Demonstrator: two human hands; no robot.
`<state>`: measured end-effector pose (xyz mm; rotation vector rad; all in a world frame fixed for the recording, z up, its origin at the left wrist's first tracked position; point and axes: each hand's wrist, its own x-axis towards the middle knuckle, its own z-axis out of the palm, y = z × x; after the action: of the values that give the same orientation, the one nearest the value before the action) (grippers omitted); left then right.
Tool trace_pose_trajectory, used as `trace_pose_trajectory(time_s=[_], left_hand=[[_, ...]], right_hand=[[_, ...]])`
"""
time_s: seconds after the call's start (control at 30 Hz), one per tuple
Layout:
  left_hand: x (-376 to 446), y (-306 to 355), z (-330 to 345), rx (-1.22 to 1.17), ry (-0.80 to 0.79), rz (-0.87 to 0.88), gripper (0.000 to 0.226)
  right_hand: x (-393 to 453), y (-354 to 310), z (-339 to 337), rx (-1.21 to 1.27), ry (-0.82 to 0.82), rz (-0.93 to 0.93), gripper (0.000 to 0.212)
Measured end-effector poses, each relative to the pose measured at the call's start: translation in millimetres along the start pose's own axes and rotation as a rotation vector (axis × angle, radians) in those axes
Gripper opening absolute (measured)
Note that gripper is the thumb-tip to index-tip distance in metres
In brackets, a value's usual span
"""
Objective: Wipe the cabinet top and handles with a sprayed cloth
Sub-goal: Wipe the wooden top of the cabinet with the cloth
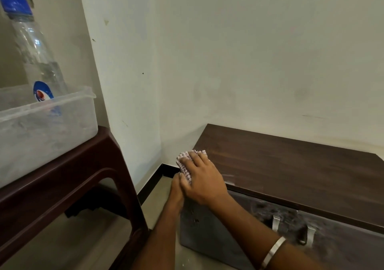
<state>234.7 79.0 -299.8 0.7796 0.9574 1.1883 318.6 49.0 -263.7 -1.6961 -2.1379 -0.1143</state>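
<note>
In the head view, a low cabinet (291,186) stands against the far wall, its dark wood top (301,165) filling the right side of the scene. At the top's left near corner, the right hand (202,181) lies over a bunched patterned cloth (184,163), fingers spread and curved over it, pressing it onto the corner. The left hand (176,190) comes up just beside and partly under the right hand, touching the cloth's lower edge; whether its fingers grip cannot be told. Two metal handles (276,223) sit on the grey front, right of the arms. On the left, a brown table (62,176) carries a clear plastic tub (47,124) holding a spray bottle (35,47).
</note>
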Motion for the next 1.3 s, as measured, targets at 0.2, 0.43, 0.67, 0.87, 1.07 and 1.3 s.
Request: trace_pose_trajectory(time_s=[0.2,0.43,0.67,0.87,1.07,1.3], left_hand=[[13.6,-5.1,4.1,-0.06,0.098,-0.112,0.045],[27.1,-7.8,-2.6,0.005,0.172,-0.145,0.051],[29.8,-8.3,-1.0,0.002,0.161,-0.129,0.045],[15.3,-5.7,-0.1,0.022,0.081,-0.106,0.045],[-5.1,1.2,0.8,0.17,0.02,-0.04,0.038],[-6.2,3.3,3.5,0.084,0.11,-0.051,0.038]], right_hand=[[-51.1,54.4,-28.6,-0.059,0.004,0.17,0.059],[-107.9,106.8,-60.7,-0.13,0.056,0.361,0.057],[-103.3,93.8,-58.3,-0.149,0.104,0.452,0.054],[-57.6,42.1,-35.1,-0.044,0.031,0.328,0.057],[-6.0,-17.0,-2.4,0.063,-0.017,0.174,0.056],[-16.2,29.2,-11.9,0.102,-0.03,0.174,0.058]])
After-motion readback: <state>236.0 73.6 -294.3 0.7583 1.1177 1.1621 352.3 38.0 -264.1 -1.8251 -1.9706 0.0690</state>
